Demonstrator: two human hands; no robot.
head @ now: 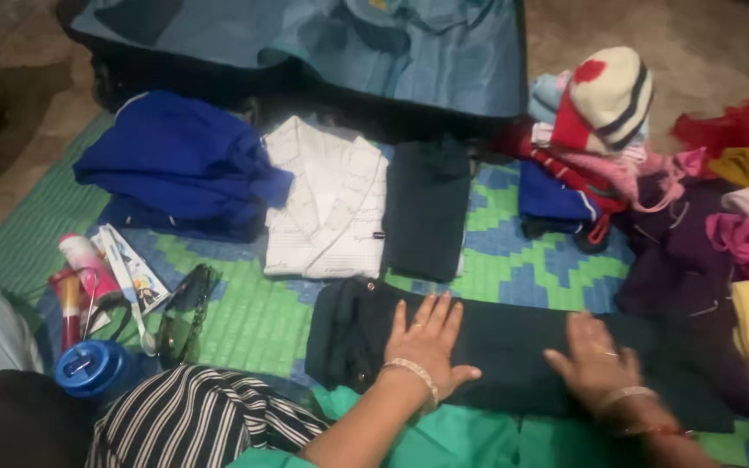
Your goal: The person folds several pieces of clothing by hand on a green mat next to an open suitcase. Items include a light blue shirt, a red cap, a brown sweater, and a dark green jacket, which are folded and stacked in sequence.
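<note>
both hands, left hand [427,341] and right hand [594,361], lie open-palmed on the dark trousers [513,347], gripping nothing, pinning the fold flat, white cardigan [329,211] at 11 o'clock.

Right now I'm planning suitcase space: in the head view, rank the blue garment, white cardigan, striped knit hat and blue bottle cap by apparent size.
1. blue garment
2. white cardigan, only slightly smaller
3. striped knit hat
4. blue bottle cap, though it lies nearer the camera

Both hands lie palm-down, fingers spread: left hand [428,345], right hand [591,362], wrists bangled.
</note>
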